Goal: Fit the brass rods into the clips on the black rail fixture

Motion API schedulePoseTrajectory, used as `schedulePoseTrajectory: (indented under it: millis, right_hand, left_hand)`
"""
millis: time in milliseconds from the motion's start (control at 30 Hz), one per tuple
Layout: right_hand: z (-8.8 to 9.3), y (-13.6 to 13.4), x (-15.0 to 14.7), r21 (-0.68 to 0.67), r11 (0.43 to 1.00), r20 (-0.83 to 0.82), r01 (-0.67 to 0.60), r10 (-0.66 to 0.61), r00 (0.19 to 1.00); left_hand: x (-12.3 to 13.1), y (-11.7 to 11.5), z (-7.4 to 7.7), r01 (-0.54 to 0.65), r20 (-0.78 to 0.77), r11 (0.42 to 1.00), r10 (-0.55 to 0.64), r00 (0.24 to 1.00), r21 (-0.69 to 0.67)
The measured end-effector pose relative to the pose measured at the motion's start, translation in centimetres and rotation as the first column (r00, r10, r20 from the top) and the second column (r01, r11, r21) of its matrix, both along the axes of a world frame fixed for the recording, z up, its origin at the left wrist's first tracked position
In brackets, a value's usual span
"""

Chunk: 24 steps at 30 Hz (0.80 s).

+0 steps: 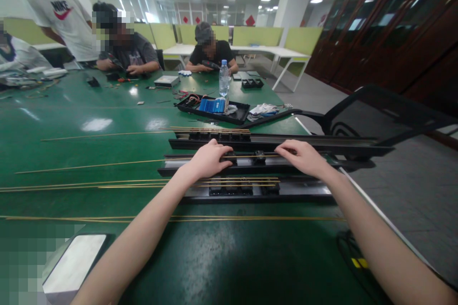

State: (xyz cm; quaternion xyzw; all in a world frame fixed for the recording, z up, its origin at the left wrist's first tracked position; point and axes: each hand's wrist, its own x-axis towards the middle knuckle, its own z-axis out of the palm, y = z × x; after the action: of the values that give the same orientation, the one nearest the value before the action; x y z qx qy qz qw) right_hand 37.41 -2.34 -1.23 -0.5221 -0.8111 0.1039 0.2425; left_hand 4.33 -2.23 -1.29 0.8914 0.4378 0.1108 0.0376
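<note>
Three black metal channels lie across the green table in front of me, with small black blocks in them. In the middle channel (275, 169), a thin brass-coloured rod (89, 166) runs from the far left through the blocks. My left hand (209, 159) is closed around a black block (229, 156) on that rod, its thumb on the near side. Farther right, past a second black block (259, 156), my right hand (302, 156) pinches the rod near its right end; its fingertips partly hide the grip.
Similar rods rest over the near channel (300, 198) and the far channel (286, 144). Behind them are a black tray (239, 116) with blue pieces and a water bottle (223, 78). A white box (75, 259) sits near left, an office chair (386, 109) right. Several people occupy the far side.
</note>
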Motion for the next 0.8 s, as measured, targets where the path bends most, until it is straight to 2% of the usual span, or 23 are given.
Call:
schedulePoseTrajectory:
  millis: [133,233,467,800]
  right_hand:
    - [-1.1,-0.7,-2.7,0.012,0.999,-0.066,-0.036,0.037,0.997]
    - [-1.8,-0.8,-3.7,0.024,1.000,-0.088,-0.014,0.016,0.996]
    - [-1.8,-0.9,-3.8,-0.003,1.000,-0.122,0.021,-0.021,0.992]
    - [-1.4,-1.1,-3.8,-0.073,0.997,-0.190,-0.003,-0.011,0.982]
  left_hand:
    - [0.0,0.1,-0.1,0.006,-0.001,1.000,-0.006,1.000,0.006]
    - [0.1,0.0,0.1,0.000,-0.008,1.000,0.000,1.000,-0.009]
    - [0.1,0.0,0.2,0.001,-0.009,1.000,-0.001,1.000,-0.003]
    - [0.0,0.0,0.0,-0.003,-0.006,1.000,0.003,1.000,-0.003]
